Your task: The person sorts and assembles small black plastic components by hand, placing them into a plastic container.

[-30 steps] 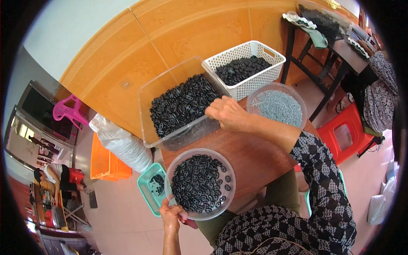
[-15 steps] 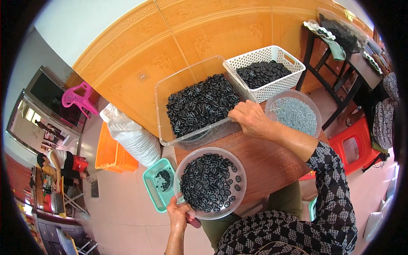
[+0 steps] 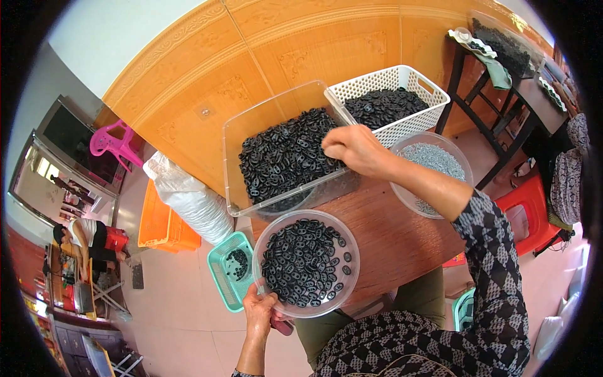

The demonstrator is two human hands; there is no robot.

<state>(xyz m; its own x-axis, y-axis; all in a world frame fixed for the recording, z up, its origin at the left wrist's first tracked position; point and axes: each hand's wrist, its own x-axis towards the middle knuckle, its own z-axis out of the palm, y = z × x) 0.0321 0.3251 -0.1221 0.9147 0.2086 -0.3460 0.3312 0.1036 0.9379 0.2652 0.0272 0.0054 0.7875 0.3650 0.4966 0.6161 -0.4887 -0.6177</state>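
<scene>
My left hand [image 3: 259,312] grips the near left rim of a round clear tub [image 3: 356,267], thumb on the rim. Small black oval pieces with two holes [image 3: 295,261] cover much of the tub's bottom. A dark red thing shows below that hand; its kind is unclear. My right hand [image 3: 359,151] is over the right front part of a big clear plastic bin [image 3: 231,168], beside the heap of like black pieces [image 3: 282,157]. Its fingers are curled together, and whatever they may hold is hidden.
A white perforated basket [image 3: 411,117] of black pieces and a round tub of silvery screws or pins [image 3: 433,160] stand right on the brown table [image 3: 396,232]. Left are a green basket [image 3: 217,276], white sack [image 3: 198,201] and orange crates [image 3: 160,220]. A red stool [image 3: 527,207] stands right.
My right hand has shifted left and up, from the bin's front right edge to beside the heap. My left hand keeps hold of the round tub.
</scene>
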